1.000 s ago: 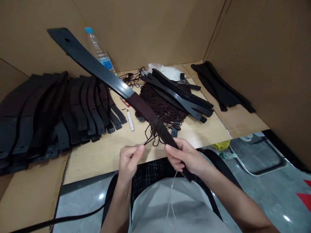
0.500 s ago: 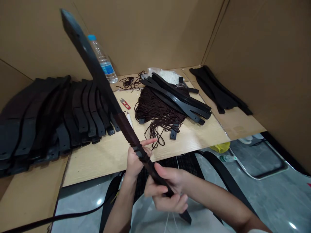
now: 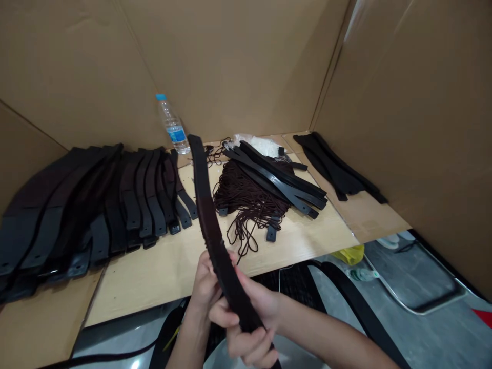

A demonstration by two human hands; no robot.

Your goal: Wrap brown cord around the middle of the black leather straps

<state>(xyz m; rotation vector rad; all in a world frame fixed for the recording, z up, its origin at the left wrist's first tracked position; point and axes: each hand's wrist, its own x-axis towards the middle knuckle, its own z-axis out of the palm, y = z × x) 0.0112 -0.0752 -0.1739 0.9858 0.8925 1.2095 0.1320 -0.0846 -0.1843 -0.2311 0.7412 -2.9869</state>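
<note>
A long, curved black strip (image 3: 226, 274) rises at a tilt in front of me, its middle wound with dark brown cord (image 3: 207, 220). My right hand (image 3: 255, 312) is wrapped round the strip's lower part. Behind the strip, at the lower end of the winding, my left hand (image 3: 205, 282) has its fingers closed; the strip hides part of them. A loose strand runs from the brown cord pile (image 3: 246, 189) down towards the left fingertips. Several unwrapped black strips (image 3: 284, 182) lie across that pile.
Many cord-wound strips (image 3: 142, 195) line the table's left side. A water bottle (image 3: 175, 130) stands at the back beside the cardboard wall (image 3: 230, 66). A plastic bag (image 3: 265, 146) lies behind the cord pile, and more black strips (image 3: 334, 164) rest at right.
The strip has turned and come lower, showing more of its broad face. My left hand's outstretched finger has drawn in against the strip. The camera view has tilted up slightly.
</note>
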